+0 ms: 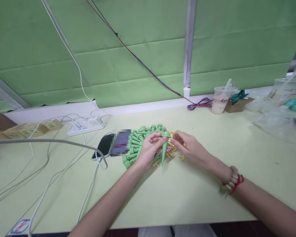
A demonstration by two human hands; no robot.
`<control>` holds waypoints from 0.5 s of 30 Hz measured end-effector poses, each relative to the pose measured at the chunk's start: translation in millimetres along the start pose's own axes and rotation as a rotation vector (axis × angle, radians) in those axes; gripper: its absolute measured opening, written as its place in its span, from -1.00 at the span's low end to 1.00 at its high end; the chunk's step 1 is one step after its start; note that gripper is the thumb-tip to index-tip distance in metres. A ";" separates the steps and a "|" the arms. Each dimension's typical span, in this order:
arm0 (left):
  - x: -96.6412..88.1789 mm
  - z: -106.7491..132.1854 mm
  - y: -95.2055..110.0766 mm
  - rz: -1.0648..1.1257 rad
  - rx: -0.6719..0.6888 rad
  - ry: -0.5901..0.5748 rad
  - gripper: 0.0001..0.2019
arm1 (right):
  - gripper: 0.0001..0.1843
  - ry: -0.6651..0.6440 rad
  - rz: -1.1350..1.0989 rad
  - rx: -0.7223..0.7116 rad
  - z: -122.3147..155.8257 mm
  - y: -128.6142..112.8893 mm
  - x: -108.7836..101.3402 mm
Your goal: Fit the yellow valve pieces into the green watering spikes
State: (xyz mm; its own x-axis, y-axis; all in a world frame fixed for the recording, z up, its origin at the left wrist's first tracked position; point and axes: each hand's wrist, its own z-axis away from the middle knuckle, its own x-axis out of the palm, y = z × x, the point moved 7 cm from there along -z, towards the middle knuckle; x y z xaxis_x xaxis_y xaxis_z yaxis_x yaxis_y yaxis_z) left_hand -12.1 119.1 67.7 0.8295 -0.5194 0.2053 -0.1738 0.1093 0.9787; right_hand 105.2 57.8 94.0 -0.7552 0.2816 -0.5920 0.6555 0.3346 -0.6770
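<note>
My left hand [148, 151] is closed on a green plastic spike [164, 151], gripping it near its wide capped end with the pointed tip down toward me. Close to that capped end, my right hand [189, 145] has its fingers curled together; whether a small part is pinched in them I cannot make out. Under and behind the hands lies a pile of similar green spikes [134, 140]. Small yellow T-shaped plastic pieces [172, 154] are scattered beneath the fingers, partly hidden by them.
Two phones [104, 144] lie left of the pile. White cables run over the table's left side from a power strip [86, 125]. Small boxes [34, 129] stand behind them. At the back right are a drink cup [220, 102], a cardboard box [238, 104] and plastic bags [271, 120].
</note>
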 end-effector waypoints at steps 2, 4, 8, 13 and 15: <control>-0.1 -0.4 -4.9 0.029 -0.055 0.006 -0.59 | -0.70 -0.055 0.221 -0.180 0.4 -6.5 -0.4; 0.1 -0.7 -10.0 0.067 -0.104 0.011 -0.62 | -0.71 -0.120 0.376 -0.326 1.7 -8.0 3.6; 4.5 0.8 -14.5 0.101 -0.115 -0.008 -0.67 | -0.67 -0.117 0.512 -0.465 4.4 -8.7 5.9; 20.4 10.8 -18.8 0.149 -0.116 -0.109 -0.70 | -0.56 -0.068 0.384 -0.423 7.8 -18.4 0.8; 23.3 13.5 -18.9 0.160 -0.109 -0.115 -0.70 | -0.56 -0.060 0.285 -0.359 7.7 -19.4 -0.7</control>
State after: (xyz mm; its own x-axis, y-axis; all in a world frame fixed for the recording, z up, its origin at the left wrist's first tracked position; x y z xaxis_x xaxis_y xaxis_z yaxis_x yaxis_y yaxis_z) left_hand 3.4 93.5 54.0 0.7289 -0.5806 0.3626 -0.2347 0.2857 0.9291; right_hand 93.0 44.2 104.2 -0.5363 0.3589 -0.7639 0.7850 0.5448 -0.2951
